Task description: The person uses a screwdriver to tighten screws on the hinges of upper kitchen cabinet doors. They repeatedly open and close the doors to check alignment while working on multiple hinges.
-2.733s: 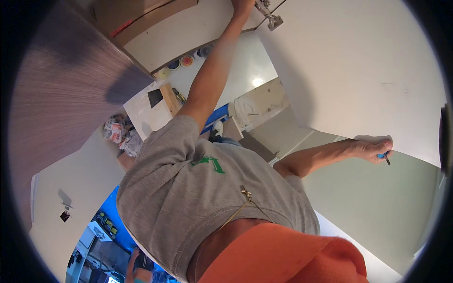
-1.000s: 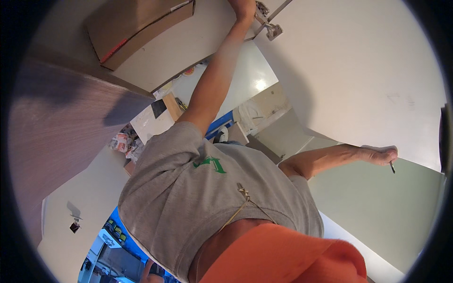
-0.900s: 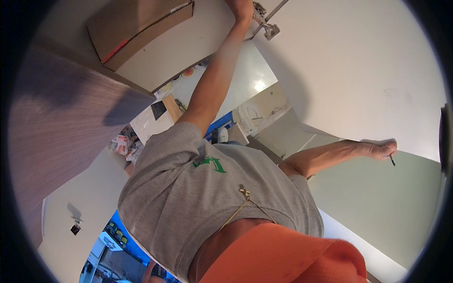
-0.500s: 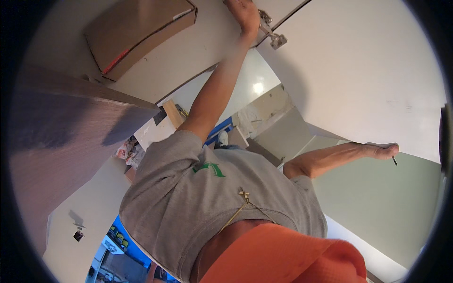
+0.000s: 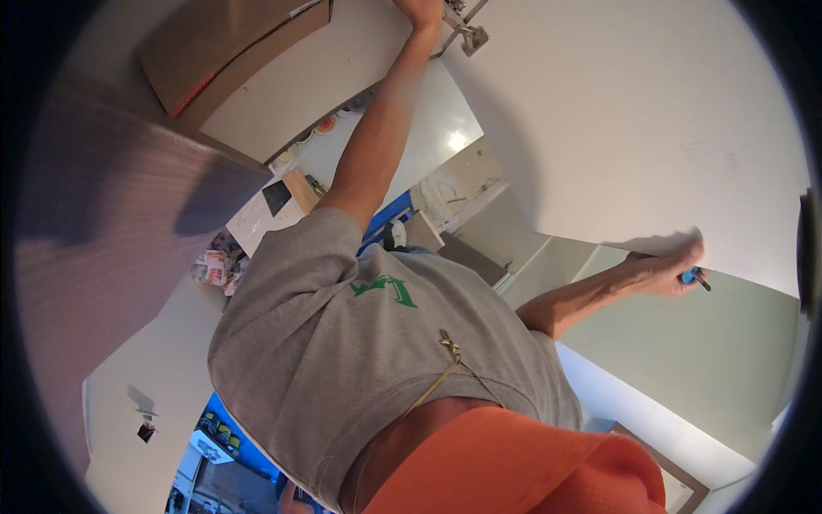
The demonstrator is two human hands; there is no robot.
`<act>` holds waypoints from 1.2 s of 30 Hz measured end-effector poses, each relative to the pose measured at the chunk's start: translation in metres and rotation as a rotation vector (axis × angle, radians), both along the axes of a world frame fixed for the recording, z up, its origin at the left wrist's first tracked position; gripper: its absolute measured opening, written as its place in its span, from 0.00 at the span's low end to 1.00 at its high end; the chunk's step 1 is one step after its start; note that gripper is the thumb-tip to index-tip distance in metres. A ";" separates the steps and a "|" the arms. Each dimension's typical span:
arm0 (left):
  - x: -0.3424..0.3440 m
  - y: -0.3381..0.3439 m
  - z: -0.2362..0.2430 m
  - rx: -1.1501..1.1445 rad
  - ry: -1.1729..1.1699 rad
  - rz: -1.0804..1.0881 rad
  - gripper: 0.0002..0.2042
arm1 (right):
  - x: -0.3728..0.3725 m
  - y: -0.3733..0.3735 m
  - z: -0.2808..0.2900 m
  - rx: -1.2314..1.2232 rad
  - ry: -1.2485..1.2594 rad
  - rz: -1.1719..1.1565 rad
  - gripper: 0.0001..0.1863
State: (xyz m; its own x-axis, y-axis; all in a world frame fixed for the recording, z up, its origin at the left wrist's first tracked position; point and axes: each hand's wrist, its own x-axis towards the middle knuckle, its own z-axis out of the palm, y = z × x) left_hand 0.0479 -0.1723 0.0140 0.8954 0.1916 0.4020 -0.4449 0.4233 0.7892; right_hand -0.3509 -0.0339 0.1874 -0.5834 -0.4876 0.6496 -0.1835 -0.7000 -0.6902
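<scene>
At the top edge my left hand (image 5: 419, 8) reaches up beside a metal hinge (image 5: 471, 36) at the corner of a large white cabinet door (image 5: 634, 111). Its fingers are cut off by the picture's edge, so their grip is hidden. Over to the right, my right hand (image 5: 672, 270) is closed at the door's lower edge, with the thumb against the white face. In that same hand sits a blue-handled screwdriver (image 5: 692, 276), its dark shaft poking out past the fingers.
A brown cardboard box (image 5: 231, 56) lies on the pale cabinet surface at upper left. A wood-grain panel (image 5: 111, 240) stands close on the left. Below are a glossy pale surface (image 5: 437, 111), a plastic bag (image 5: 210, 267) and a pale green panel (image 5: 685, 343).
My right hand has turned and shifted slightly left, bringing the screwdriver's blue handle into sight. My left hand, the hinge and the box appear higher and farther left in the view.
</scene>
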 end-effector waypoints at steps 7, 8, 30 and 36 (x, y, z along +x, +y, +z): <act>-0.007 0.003 0.006 -0.036 0.117 -0.048 0.13 | -0.001 0.003 0.004 -0.025 -0.046 0.100 0.24; -0.007 0.004 0.007 -0.056 0.143 -0.094 0.13 | -0.002 0.001 0.003 -0.055 -0.034 0.106 0.23; 0.021 -0.011 0.006 0.148 0.048 -0.243 0.29 | -0.009 -0.008 -0.012 -0.249 -0.109 0.104 0.17; 0.028 -0.002 -0.003 0.037 -0.002 -0.241 0.28 | -0.006 -0.008 -0.004 -0.183 -0.054 0.187 0.20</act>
